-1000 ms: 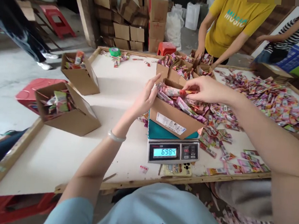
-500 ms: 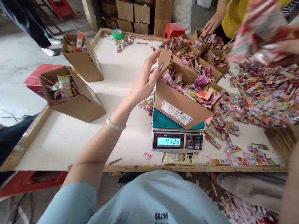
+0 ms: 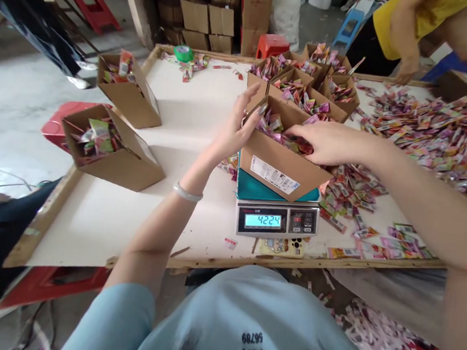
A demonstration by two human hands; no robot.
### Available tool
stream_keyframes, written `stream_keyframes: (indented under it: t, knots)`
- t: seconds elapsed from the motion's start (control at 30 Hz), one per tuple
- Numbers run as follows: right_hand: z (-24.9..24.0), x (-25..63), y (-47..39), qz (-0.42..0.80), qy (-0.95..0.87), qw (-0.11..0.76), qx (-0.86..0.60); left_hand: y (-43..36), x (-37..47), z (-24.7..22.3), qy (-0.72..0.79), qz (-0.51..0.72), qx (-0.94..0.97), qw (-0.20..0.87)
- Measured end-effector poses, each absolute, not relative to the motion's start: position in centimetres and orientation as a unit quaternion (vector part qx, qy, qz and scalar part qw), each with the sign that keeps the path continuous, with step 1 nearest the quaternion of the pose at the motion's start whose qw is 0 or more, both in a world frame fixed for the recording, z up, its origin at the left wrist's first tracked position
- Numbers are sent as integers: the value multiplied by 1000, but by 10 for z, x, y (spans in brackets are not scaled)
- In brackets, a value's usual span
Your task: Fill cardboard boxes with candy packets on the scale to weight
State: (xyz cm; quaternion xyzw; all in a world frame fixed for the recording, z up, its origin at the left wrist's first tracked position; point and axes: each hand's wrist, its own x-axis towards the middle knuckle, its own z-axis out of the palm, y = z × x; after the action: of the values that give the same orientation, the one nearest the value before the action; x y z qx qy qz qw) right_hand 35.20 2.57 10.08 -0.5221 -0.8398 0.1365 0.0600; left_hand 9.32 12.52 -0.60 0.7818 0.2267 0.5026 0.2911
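Note:
A cardboard box [image 3: 285,171] with a white label stands tilted on the teal top of a digital scale [image 3: 277,220], whose lit display seems to read 422.4. Small colourful candy packets [image 3: 274,125] fill the box. At its left corner, my left hand [image 3: 238,122] has its fingers stretched upward and its thumb at the rim. My right hand [image 3: 326,142] reaches in over the right side; its fingertips are mostly hidden among the packets, so any grip is unclear.
A large heap of packets [image 3: 420,137] spreads on the right. More filled boxes [image 3: 294,82] stand behind the scale, and two boxes [image 3: 124,157] lean at the left edge. Green tape [image 3: 183,54] lies at the back. A person in yellow [image 3: 418,22] stands at the far right.
My right hand has come from the upper right, where it held packets, down into the box on the scale. The display reading has dropped. The person in yellow has moved right, away from the boxes.

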Motion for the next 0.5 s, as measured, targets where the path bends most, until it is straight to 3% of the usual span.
stream_keyframes:
  t: [0.23, 0.5]
  knots:
    - [127, 358, 17, 117, -820, 110, -549, 120, 96, -8, 222, 503, 767, 330]
    - [168, 429, -3, 145, -680, 395, -600, 121, 87, 3, 231, 517, 758, 323]
